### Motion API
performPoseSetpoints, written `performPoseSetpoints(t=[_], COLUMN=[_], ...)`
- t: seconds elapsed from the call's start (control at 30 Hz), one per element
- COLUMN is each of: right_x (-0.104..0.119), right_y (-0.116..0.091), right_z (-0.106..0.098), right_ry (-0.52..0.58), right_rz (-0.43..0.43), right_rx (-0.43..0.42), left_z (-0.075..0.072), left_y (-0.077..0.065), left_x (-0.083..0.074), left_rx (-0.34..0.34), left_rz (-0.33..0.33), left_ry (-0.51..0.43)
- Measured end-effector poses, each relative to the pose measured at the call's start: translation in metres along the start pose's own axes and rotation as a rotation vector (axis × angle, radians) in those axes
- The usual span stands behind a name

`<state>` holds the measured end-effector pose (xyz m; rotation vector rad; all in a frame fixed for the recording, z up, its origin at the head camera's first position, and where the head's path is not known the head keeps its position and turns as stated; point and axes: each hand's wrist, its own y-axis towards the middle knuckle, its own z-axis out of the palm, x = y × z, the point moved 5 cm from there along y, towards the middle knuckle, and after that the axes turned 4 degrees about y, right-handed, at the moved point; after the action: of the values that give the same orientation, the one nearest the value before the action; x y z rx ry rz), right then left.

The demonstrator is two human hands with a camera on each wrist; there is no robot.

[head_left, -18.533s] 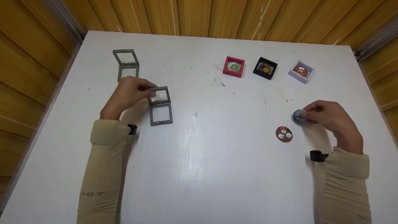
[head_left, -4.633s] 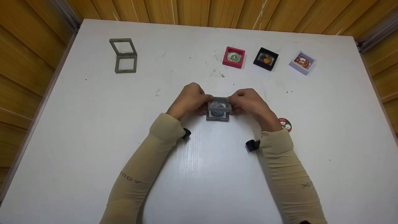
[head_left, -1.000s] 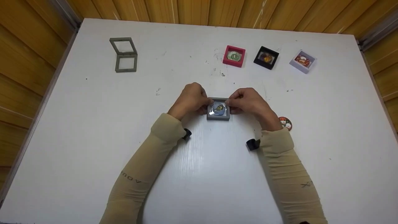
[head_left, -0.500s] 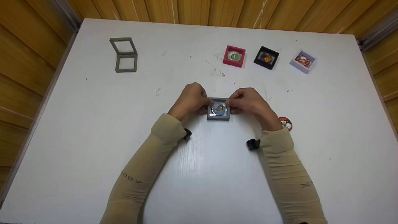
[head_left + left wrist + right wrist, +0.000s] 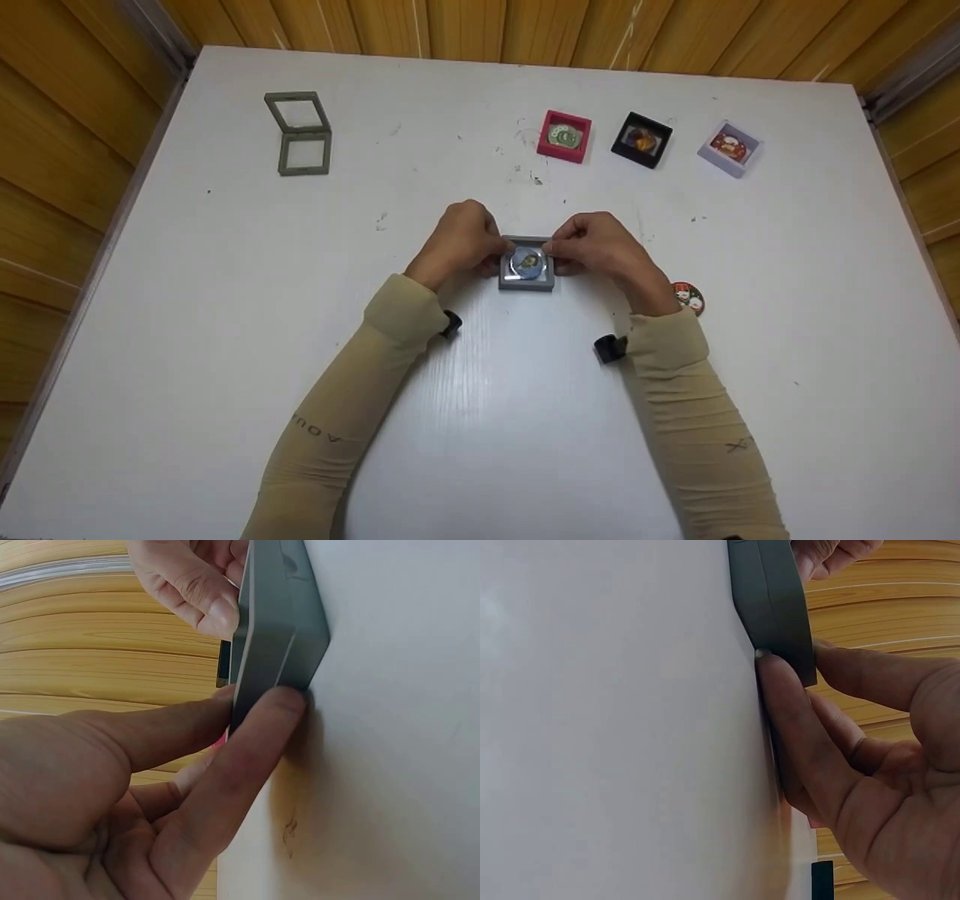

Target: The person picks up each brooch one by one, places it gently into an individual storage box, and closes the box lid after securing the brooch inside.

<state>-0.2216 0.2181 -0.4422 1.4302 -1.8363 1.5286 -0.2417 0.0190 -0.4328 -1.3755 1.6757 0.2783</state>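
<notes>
gray case (image 5: 527,285): on the worktop (image 5: 465,450), lid down, well in from the far edge, between left and right edges
blue badge (image 5: 526,263): inside it, under the clear window
left hand (image 5: 463,238): thumb and finger pinching the case's left side
right hand (image 5: 600,241): likewise pinching its right side
red case (image 5: 562,152), black case (image 5: 636,159), lilac case (image 5: 721,159): near the far edge, rightward
olive case (image 5: 305,135): lid raised, toward the far left corner

Left sleeve (image 5: 337,401): dark capitals (image 5: 315,429), apparently "AQU", upside down in the head view, running to the sleeve's outer edge. Right sleeve (image 5: 705,420): dark "X" (image 5: 738,446), near outer edge; adjoining mark illegible.
</notes>
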Motion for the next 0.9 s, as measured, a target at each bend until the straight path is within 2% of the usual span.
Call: performPoseSetpoints(t=[0.33, 0.67, 0.9], right_x=[0.0014, 0.0047, 0.0051], right_y=[-0.0016, -0.0034, -0.0045], right_z=[0.0006, 0.0031, 0.0045], right_ry=[-0.016, -0.022, -0.076], right_rz=[-0.03, -0.036, -0.022], right_rx=[-0.009, -0.048, -0.083], left_z=[-0.0005, -0.0018, -0.001], left_y=[-0.0008, -0.0017, -0.0011], left_x=[-0.0007, 0.0015, 0.0034], left_rx=[0.004, 0.012, 0.014], left_rz=[0.018, -0.019, -0.046], left_ry=[-0.01, -0.035, -0.044])
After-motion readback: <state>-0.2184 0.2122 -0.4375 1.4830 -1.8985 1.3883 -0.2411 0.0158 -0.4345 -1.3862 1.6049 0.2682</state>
